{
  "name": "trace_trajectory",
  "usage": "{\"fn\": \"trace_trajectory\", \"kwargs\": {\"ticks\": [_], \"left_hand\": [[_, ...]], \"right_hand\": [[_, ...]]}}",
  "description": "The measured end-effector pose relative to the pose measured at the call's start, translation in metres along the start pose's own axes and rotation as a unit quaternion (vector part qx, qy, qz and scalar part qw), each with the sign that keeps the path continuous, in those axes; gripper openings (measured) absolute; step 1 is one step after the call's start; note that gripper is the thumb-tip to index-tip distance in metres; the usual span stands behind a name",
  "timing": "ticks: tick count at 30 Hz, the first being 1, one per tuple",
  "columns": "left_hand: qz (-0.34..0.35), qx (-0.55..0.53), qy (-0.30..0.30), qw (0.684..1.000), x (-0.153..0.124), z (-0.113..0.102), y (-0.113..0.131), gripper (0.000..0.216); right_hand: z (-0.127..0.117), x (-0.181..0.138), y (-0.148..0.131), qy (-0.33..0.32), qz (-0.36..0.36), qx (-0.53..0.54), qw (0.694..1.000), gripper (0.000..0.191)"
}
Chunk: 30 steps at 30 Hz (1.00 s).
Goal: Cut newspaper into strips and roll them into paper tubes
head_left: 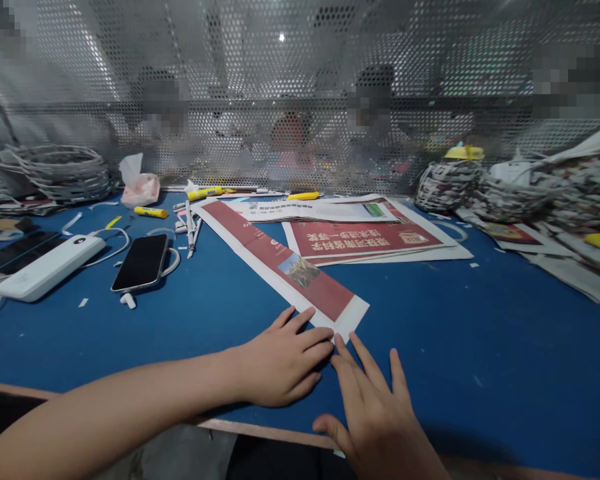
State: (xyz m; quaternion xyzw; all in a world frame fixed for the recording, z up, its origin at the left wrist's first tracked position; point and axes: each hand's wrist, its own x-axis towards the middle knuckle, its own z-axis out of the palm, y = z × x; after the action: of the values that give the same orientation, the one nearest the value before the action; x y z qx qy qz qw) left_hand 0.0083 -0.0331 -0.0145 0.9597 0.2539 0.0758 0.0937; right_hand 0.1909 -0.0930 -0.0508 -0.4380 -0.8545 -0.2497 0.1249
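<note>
A long strip of newspaper, red with a white border and a small photo, lies slantwise on the blue table. My left hand rests flat with its fingers apart, fingertips on the strip's near edge. Beside it, my right hand has its fingers spread, the tips of the index and middle fingers at the strip's near corner. Neither hand grips anything. Behind the strip lies a stack of newspaper sheets, with a folded white sheet on top.
On the left are a black-screened phone, a white power bank, an earbud and a woven paper basket. Glue sticks lie at the back. Several woven paper pieces and papers crowd the right. A perforated metal screen closes the far side.
</note>
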Motion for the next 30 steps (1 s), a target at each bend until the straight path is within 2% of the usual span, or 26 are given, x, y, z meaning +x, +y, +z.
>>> {"fn": "trace_trajectory", "kwargs": {"ticks": [5, 8, 13, 20, 30], "left_hand": [[0.001, 0.003, 0.001, 1.0, 0.0, 0.0, -0.001, 0.041], [-0.002, 0.003, -0.005, 1.0, 0.001, -0.002, 0.0, 0.041], [-0.001, 0.005, -0.015, 1.0, 0.001, -0.002, 0.0, 0.042], [-0.004, 0.005, -0.005, 1.0, 0.0, 0.001, -0.001, 0.042], [-0.004, 0.002, 0.01, 1.0, 0.001, 0.001, -0.001, 0.044]], "right_hand": [[-0.005, -0.002, 0.005, -0.009, -0.033, -0.009, 0.999, 0.061], [-0.004, -0.001, 0.002, -0.01, -0.015, 0.009, 1.0, 0.062], [0.004, 0.0, -0.004, 0.012, 0.065, 0.072, 0.995, 0.069], [0.013, 0.0, 0.004, 0.018, 0.022, 0.054, 0.998, 0.064], [0.013, 0.005, 0.001, 0.022, 0.029, 0.029, 0.999, 0.073]]}}
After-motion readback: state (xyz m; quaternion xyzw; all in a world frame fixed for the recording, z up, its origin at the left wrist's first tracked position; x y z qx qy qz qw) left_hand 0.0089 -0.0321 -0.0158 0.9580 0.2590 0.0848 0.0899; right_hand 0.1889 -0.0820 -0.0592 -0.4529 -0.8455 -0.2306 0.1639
